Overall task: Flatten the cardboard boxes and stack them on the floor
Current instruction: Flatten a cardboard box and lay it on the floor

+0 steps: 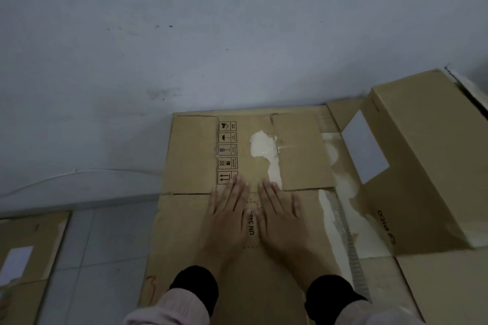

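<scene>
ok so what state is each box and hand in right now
flattened cardboard box: lying flat, flaps spread, paper torn in pale patches
left hand: open, fingers straight, pressing on that box
right hand: open, pressing beside the left
PICO box: still boxed up, not flattened
left cardboard piece: flat, white label up

Dim, flat, bluish light; no hard shadows. Soft overall blur, printed text barely legible. Wide-angle bending at edges, strongest 3 and 9 o'clock.
</scene>
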